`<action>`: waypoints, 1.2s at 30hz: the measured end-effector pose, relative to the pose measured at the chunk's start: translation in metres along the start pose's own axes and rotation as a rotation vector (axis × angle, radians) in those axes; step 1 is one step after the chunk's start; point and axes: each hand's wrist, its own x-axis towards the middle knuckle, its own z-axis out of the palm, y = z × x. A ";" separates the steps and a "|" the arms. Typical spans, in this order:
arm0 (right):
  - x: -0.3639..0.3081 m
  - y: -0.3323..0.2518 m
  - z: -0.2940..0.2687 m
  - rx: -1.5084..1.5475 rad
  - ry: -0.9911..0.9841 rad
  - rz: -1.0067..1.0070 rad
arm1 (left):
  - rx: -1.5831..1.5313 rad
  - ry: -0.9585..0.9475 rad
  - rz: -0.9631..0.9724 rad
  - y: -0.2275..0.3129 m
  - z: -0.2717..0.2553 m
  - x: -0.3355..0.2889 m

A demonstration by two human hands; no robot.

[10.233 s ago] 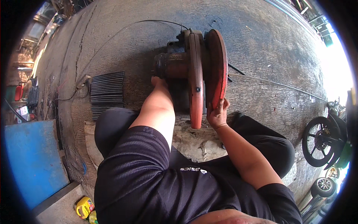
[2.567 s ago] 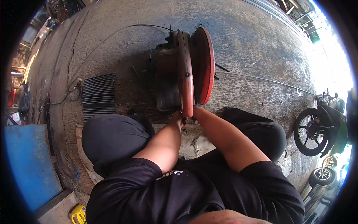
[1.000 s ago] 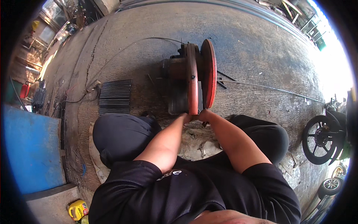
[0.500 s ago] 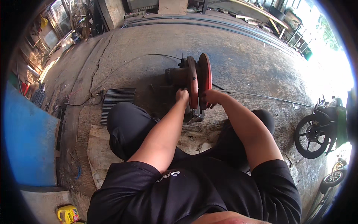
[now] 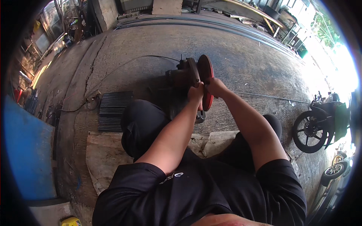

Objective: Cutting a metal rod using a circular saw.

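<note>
A cut-off saw (image 5: 177, 77) with a dark body stands on the floor in front of my knees. Its large red disc (image 5: 206, 67) is on edge along the right side, beside the curved brown guard (image 5: 194, 71). My left hand (image 5: 196, 93) is closed at the near end of the guard, close to the disc; what its fingers grip is hidden. Over the middle of the disc, my right hand (image 5: 216, 87) is curled with its fingertips close to my left hand. Whatever lies inside those fingers cannot be made out.
Several cut dark metal bars (image 5: 115, 111) lie side by side left of the saw. A long thin rod (image 5: 269, 96) runs right toward a motorcycle (image 5: 311, 132). Worn sheeting (image 5: 103, 154) lies beneath my legs. A blue panel (image 5: 28, 150) stands at left; long pipes (image 5: 211, 24) cross the far floor.
Both hands have moved up and away from me along the saw, and they are now closer together. My left hand has shifted right toward the disc. The whole view has tilted slightly.
</note>
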 end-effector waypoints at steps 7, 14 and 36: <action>0.019 0.002 -0.022 0.098 -0.107 -0.145 | -0.310 -0.118 -0.171 -0.001 0.005 0.003; 0.046 0.024 -0.037 0.345 -0.426 -0.252 | -0.231 0.002 -0.206 0.010 0.007 -0.001; 0.010 0.002 0.007 0.172 -0.014 -0.148 | -0.050 -0.031 0.026 -0.018 0.003 0.007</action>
